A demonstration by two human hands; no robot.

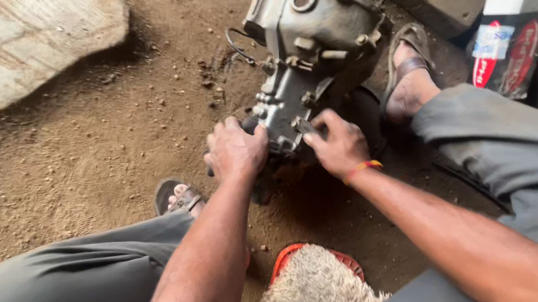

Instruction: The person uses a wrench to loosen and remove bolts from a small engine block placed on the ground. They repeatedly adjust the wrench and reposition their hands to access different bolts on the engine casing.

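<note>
The grey metal engine casing (310,47) lies on the dirt floor (86,148) between the sandalled feet, left hand (235,150) clenched on its near end, right hand (338,147) fingers pinching a small fitting, which could slip into the grit.

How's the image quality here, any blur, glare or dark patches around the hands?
Head view: soft daylight, no glare; deep shadow under the metal gearbox casing where left hand and right hand grip it; slight blur; wide-angle stretch toward the edges.
</note>
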